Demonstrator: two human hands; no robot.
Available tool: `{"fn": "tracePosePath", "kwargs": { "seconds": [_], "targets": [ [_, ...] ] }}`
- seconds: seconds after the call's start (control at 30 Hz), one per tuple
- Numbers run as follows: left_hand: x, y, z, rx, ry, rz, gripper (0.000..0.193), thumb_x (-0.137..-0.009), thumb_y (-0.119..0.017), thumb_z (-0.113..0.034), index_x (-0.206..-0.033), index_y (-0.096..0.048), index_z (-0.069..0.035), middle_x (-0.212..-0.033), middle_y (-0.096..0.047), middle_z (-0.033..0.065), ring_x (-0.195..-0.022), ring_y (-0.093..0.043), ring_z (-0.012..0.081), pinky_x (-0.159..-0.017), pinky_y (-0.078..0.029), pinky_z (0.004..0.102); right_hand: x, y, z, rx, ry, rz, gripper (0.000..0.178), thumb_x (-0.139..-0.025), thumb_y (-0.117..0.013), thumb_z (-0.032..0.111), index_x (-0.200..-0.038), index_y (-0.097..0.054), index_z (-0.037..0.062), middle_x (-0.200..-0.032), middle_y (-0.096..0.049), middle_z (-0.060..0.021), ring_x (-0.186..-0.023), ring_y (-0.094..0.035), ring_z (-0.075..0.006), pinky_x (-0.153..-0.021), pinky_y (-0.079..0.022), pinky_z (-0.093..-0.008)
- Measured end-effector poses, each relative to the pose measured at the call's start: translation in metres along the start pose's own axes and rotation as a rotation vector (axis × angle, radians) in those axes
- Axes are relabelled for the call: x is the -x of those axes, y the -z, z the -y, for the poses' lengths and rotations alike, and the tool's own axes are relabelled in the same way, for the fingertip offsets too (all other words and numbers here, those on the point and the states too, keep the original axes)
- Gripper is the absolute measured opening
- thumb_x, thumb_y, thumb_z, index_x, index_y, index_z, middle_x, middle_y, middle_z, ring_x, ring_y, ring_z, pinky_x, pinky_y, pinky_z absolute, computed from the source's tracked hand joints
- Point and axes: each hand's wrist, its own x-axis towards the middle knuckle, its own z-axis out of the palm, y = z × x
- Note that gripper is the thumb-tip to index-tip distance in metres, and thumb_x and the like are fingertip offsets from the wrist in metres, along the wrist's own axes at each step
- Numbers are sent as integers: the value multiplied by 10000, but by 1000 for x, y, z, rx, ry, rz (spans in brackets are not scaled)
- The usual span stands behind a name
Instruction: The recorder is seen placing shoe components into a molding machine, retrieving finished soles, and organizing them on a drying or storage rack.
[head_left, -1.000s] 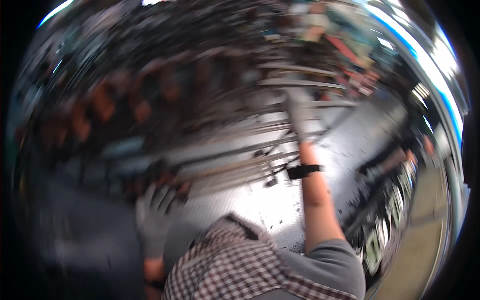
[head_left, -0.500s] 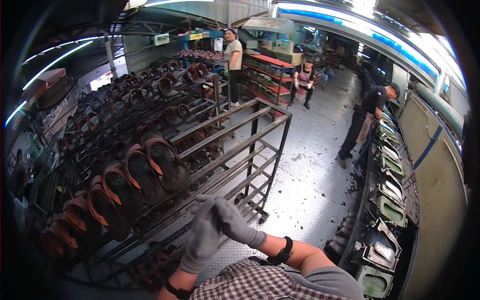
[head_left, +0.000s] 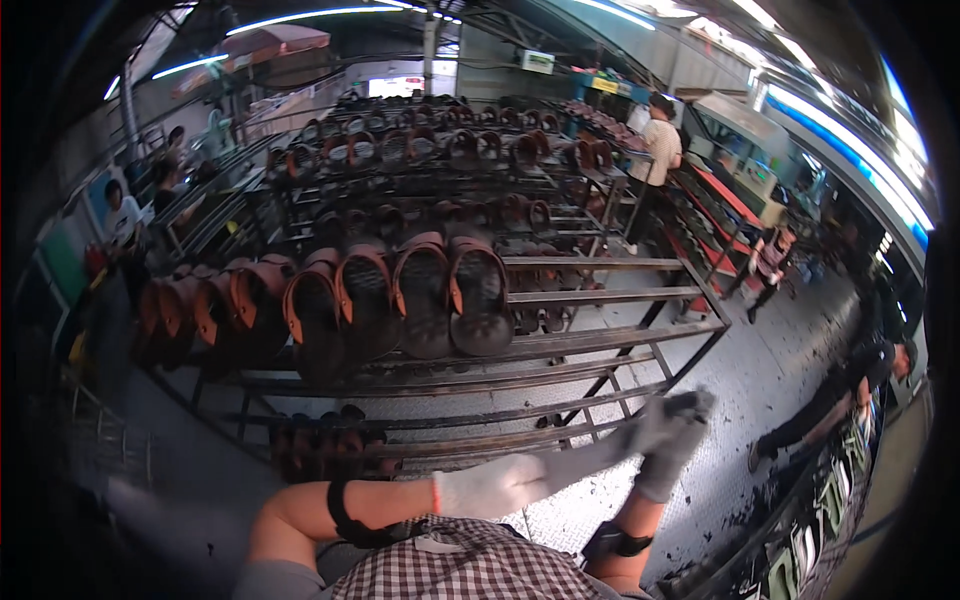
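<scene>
A grey work glove (head_left: 590, 467) is stretched between my hands, its wide end at my left hand. My left hand (head_left: 490, 487) wears a white knitted glove with an orange cuff, and its fingertips are hidden at the grey glove's opening. My right hand (head_left: 670, 440), in a grey glove with a dark smear near the fingers, is closed on the far end of the stretched glove. The exact grip is blurred. Beyond my hands, a row of dark brown slippers (head_left: 425, 290) with orange-edged straps stands on a metal rack (head_left: 600, 335).
More racks of slippers (head_left: 460, 145) fill the area behind. To the right runs a line of green moulds (head_left: 830, 500), with a person in dark clothes (head_left: 850, 390) bent beside it. One person sits (head_left: 770, 260) near red shelves (head_left: 725, 200); another stands (head_left: 657, 145) by the racks.
My view has swung left toward the racks. My hands have moved apart, and the grey glove has come off most of my left hand, baring the white glove beneath.
</scene>
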Motion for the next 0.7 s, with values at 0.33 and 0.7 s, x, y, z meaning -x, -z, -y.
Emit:
{"fn": "tracePosePath", "kwargs": {
  "seconds": [0.33, 0.7],
  "targets": [
    [22, 1, -44, -127, -10, 177, 457, -1013, -570, -145, -1441, -503, 1, -1418, -562, 180, -1311, -539, 280, -1108, -413, 388, 59, 5, -35, -1526, -297, -343, 1090, -835, -618, 760, -1602, -236, 86, -1132, -560, -41, -1016, -534, -153, -925, -475, -318],
    [27, 2, -49, -155, -54, 147, 442, -1017, -569, -156, -1431, -517, -9, -1393, -574, 178, -1294, -547, 287, -1097, -420, 393, 74, -13, 23, -1647, -628, -515, 590, -1065, -404, 502, -1370, -448, -1, -976, -560, -37, -861, -536, -139, -803, -475, -284]
  ]
}}
